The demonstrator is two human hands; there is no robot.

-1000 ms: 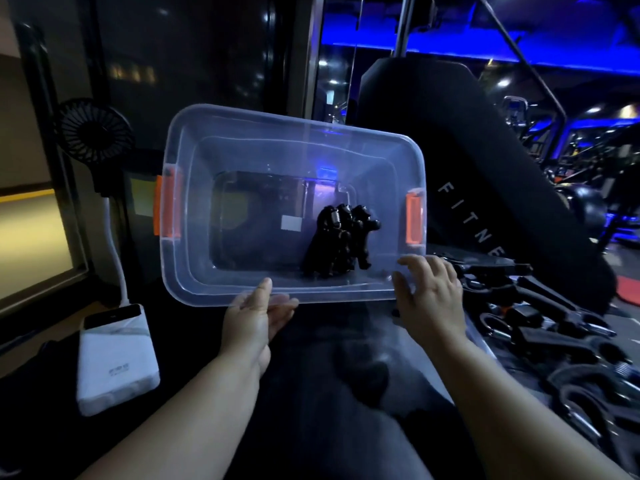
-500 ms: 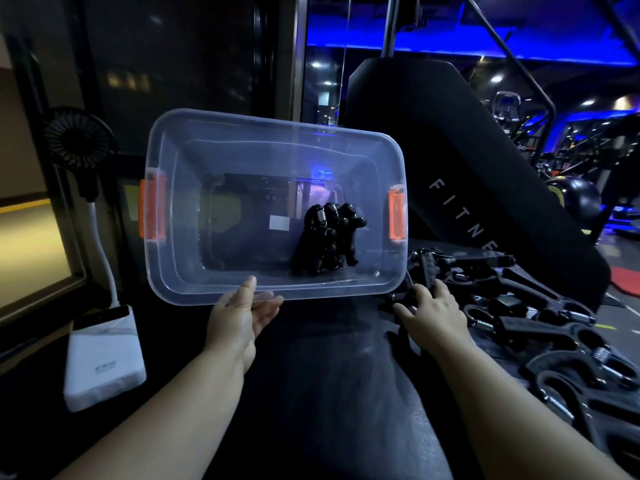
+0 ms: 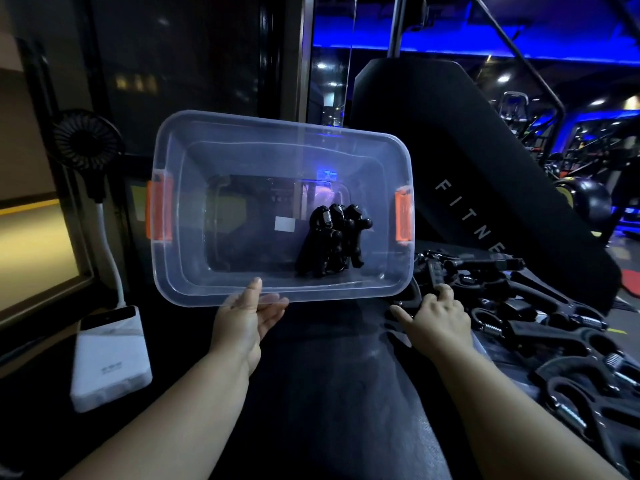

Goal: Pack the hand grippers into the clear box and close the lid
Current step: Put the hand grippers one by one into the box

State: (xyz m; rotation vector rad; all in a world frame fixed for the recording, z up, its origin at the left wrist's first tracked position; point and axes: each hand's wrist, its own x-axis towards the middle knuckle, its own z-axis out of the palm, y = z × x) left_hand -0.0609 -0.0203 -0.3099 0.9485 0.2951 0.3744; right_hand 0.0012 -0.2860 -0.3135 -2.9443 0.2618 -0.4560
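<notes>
Nearest, at left, lies a white rectangular power bank (image 3: 110, 358). Just beyond it the left hand (image 3: 246, 317) pinches the near rim of the clear plastic box with orange latches (image 3: 284, 123), thumb on top and fingers beneath. This tips the open mouth toward the wearer, seemingly to ease loading. The right hand (image 3: 436, 315) rests on the loose heap of black spring hand grippers (image 3: 540, 306) beside the box; whether its fingers have clamped one is unclear. A few black grippers (image 3: 332, 240) already lie bunched inside, low on the right. Behind stand a small black fan (image 3: 85, 140) and a black padded backrest (image 3: 450, 150).
</notes>
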